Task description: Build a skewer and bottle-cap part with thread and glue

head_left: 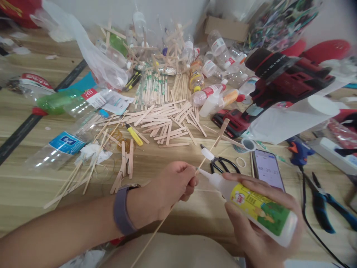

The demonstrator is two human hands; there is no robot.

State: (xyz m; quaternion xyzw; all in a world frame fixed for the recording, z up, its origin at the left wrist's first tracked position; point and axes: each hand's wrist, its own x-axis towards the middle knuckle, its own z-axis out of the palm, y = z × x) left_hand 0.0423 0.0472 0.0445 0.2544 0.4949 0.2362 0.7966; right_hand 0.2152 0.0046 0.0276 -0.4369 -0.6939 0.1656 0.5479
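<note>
My left hand (167,188), with a watch on its wrist, pinches a thin bamboo stick (152,237). The stick slants from the lower middle up to the right. At its upper end a flat wooden craft stick (222,132) shows, though how the two are joined is unclear. In my right hand (249,232) lies a tilted glue bottle (259,208) with a yellow and green label. Its narrow white nozzle points left, and the tip meets the bamboo stick right beside my left fingertips. Whether glue is coming out cannot be seen.
Loose craft sticks (164,119) lie in a heap ahead, with plastic bottles (217,44) behind. Black-handled scissors (223,163) lie just beyond the nozzle. To the right are a red drill (287,78), a phone (268,169), a glue gun (299,152) and pliers (320,204).
</note>
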